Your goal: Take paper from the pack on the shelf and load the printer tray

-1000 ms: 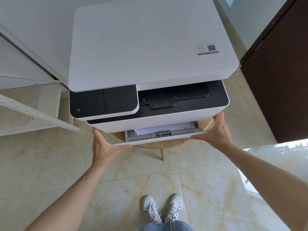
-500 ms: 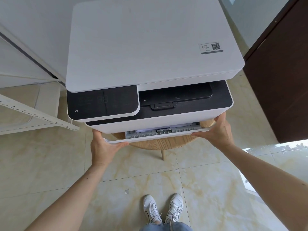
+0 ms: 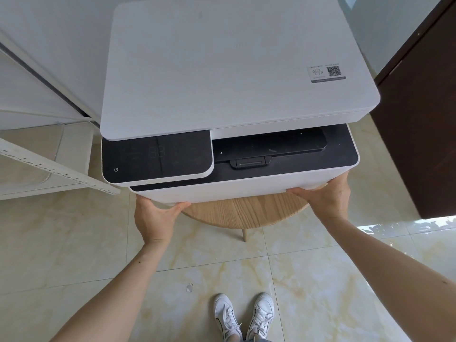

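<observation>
The white printer with a black control panel stands on a round wooden stool. Its paper tray sits flush in the body, so only the white front face shows and the paper inside is hidden. My left hand holds the tray front at its lower left corner, thumb along the bottom edge. My right hand holds the lower right corner the same way. The fingers of both hands are hidden under the printer. No paper pack is in view.
A white metal shelf frame stands to the left of the printer. A dark brown door is at the right. My white shoes stand on the tiled floor, with a small scrap lying near them.
The tray, which stuck out with white paper showing, has slid fully into the printer. Both hands moved forward with it to the printer's front.
</observation>
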A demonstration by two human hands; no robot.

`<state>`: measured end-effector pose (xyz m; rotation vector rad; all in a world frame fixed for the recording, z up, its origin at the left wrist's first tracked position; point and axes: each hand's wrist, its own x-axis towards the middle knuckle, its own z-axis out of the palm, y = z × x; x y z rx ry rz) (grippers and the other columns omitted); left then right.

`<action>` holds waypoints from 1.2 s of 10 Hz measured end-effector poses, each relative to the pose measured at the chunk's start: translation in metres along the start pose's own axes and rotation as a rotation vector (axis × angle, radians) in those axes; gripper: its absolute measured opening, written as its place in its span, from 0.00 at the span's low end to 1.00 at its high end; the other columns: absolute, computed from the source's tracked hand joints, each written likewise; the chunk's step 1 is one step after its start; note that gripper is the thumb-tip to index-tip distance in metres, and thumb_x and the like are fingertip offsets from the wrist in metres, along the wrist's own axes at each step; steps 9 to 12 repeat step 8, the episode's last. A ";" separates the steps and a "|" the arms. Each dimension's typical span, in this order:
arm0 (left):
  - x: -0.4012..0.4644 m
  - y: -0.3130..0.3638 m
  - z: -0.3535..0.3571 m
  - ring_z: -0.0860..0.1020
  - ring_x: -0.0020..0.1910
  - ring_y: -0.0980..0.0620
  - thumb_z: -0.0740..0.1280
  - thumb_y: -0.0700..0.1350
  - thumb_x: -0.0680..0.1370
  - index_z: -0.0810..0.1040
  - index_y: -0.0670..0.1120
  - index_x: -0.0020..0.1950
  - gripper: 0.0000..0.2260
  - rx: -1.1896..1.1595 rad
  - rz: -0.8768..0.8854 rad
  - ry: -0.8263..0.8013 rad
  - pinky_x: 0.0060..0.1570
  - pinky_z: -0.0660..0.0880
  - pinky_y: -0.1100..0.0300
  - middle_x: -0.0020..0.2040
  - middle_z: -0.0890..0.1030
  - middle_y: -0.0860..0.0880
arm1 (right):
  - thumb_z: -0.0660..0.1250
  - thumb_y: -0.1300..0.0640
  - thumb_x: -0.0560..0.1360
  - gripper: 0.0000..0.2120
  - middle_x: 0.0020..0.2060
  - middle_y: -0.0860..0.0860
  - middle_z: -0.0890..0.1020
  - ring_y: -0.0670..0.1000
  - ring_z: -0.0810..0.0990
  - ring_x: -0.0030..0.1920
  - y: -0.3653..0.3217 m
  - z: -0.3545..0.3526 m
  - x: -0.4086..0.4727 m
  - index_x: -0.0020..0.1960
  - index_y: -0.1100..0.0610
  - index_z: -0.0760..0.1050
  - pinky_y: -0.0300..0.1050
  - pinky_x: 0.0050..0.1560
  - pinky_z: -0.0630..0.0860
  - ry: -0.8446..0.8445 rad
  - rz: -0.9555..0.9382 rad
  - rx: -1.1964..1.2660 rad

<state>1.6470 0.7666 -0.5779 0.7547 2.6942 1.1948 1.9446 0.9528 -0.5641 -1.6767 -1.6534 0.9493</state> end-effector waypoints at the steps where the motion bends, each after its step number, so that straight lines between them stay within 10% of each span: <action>1: -0.002 0.002 -0.002 0.81 0.54 0.43 0.84 0.54 0.52 0.74 0.41 0.59 0.41 0.002 0.018 0.012 0.51 0.75 0.56 0.53 0.83 0.45 | 0.79 0.34 0.48 0.56 0.59 0.45 0.77 0.46 0.74 0.55 0.001 -0.001 -0.001 0.69 0.49 0.60 0.46 0.53 0.76 -0.005 0.002 -0.004; 7: 0.030 0.009 -0.070 0.83 0.37 0.36 0.81 0.46 0.63 0.81 0.39 0.50 0.20 0.382 0.339 -0.249 0.34 0.74 0.54 0.40 0.86 0.42 | 0.76 0.56 0.69 0.10 0.43 0.54 0.87 0.61 0.83 0.44 -0.009 -0.068 0.015 0.49 0.58 0.82 0.50 0.40 0.76 -0.072 -0.245 -0.553; 12: 0.038 0.020 -0.092 0.84 0.45 0.38 0.79 0.44 0.67 0.81 0.41 0.52 0.17 0.320 0.303 -0.189 0.39 0.74 0.53 0.47 0.87 0.45 | 0.74 0.58 0.70 0.09 0.44 0.52 0.87 0.61 0.83 0.45 -0.023 -0.087 0.017 0.51 0.56 0.81 0.51 0.42 0.77 -0.003 -0.233 -0.542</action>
